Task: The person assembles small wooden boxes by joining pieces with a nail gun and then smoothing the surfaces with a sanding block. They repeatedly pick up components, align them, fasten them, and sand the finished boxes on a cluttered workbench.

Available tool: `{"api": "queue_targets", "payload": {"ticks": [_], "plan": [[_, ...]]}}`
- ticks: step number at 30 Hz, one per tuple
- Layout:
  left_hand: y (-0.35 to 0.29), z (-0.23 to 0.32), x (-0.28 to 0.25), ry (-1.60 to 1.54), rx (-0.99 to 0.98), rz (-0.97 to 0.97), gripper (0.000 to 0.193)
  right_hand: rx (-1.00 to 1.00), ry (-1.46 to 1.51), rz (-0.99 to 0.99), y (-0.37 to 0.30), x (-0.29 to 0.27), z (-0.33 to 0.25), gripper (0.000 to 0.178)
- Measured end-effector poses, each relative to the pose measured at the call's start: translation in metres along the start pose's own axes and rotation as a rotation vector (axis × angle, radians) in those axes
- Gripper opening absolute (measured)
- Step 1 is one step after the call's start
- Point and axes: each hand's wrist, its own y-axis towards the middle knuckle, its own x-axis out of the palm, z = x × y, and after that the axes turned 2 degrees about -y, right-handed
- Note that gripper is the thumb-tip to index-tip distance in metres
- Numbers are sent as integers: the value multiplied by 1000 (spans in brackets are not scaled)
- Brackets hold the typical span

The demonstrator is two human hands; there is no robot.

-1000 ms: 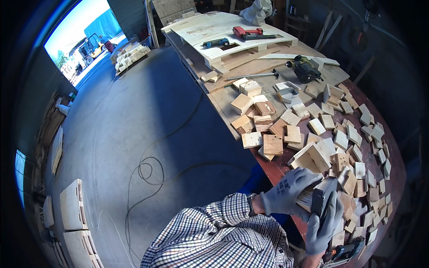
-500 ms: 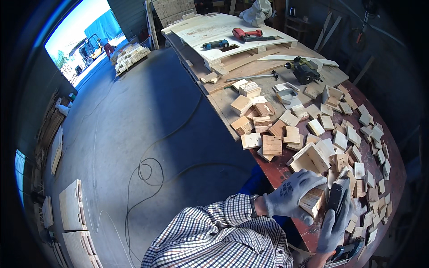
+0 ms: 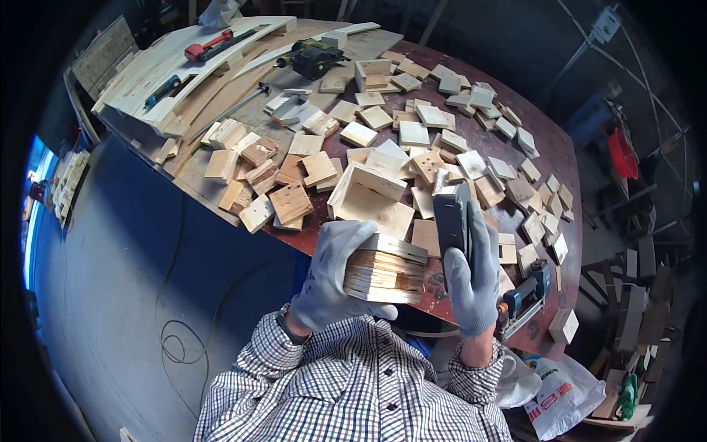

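My gloved left hand (image 3: 328,269) is closed around a stack of small plywood pieces (image 3: 384,269), their layered edges facing up. To its right, my gloved right hand (image 3: 475,283) grips a flat dark-grey block (image 3: 452,225), held upright with the thumb on its near side; its exact kind is unclear. A gap separates the block from the stack. Both hands are over the near edge of the dark red table (image 3: 434,295). Just beyond the left hand sits an open-sided wooden box (image 3: 364,195). Many loose wood pieces (image 3: 414,133) lie scattered past the hands.
A blue nail gun (image 3: 526,295) lies at the table's right edge. Farther off are a dark green power tool (image 3: 313,60), a hammer (image 3: 236,107), a red nail gun (image 3: 210,46) and a smaller blue tool (image 3: 163,90). A cable (image 3: 180,346) coils on the floor at left.
The view has swung to the right, so the bench appears farther left. The dark block and the plywood stack, close together before, are now farther apart, each in the same hand.
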Motion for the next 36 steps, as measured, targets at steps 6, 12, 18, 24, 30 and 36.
{"api": "queue_targets", "payload": {"ticks": [6, 12, 18, 24, 30, 36], "plan": [[7, -8, -3, 103, 22, 3, 112, -312, -199, -207, -6, 5, -50, 76], [4, -3, -10, -18, 1, -60, 121, -199, -243, -71, 1, 19, -15, 66], [0, 5, -15, -1, 40, 55, 115, 33, 28, -26, 8, 19, 9, 57], [3, -14, -11, 144, 43, 78, 111, -245, -97, -176, -12, 18, -34, 68], [-24, -29, -8, -700, -478, 304, 90, -194, 342, -182, -26, 4, -29, 74], [-36, -41, 4, -1436, -706, 459, 101, -85, 296, -39, -28, 21, -27, 73]]}}
